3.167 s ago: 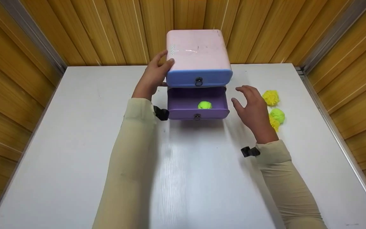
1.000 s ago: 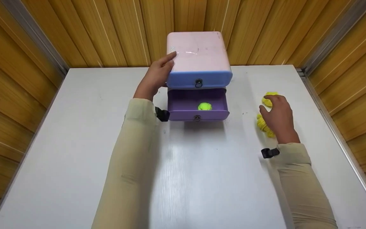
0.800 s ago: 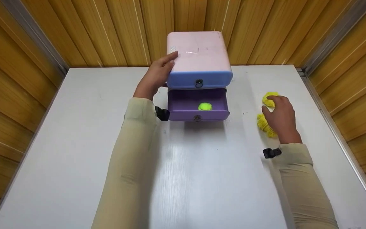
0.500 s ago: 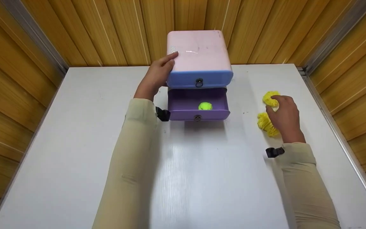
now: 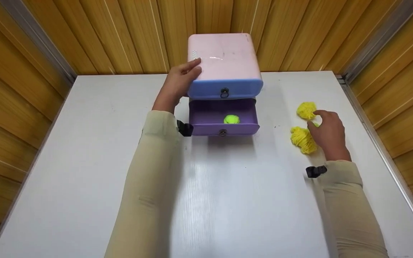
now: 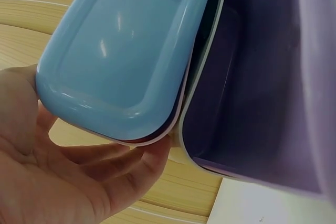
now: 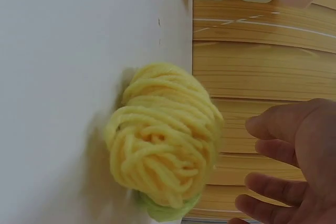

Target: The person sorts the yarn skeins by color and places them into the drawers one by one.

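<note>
My left hand (image 5: 178,84) grips the left side of the upper tier of a small two-tier drawer box (image 5: 224,53) with a pink top and a blue front. In the left wrist view its fingers bend along that tier's side. Below, the purple drawer (image 5: 199,129) stands pulled out with a bright green yarn ball (image 5: 231,119) inside. At the right, my right hand (image 5: 330,132) hovers with thumb and fingers spread beside two yellow yarn balls (image 5: 306,110) (image 5: 303,140). A second green yarn ball (image 7: 170,212) shows only partly behind a yellow one; in the right wrist view the fingers are apart from both.
The white table (image 5: 120,143) extends around the box and in front of it. Wood-look panels (image 5: 138,36) rise behind and at both sides. A metal rail (image 5: 382,154) runs along the right edge.
My right hand has moved right, from beside the drawer to past the yellow yarn balls, uncovering more of them. The left hand stays at the box, its fingers slightly further onto the top.
</note>
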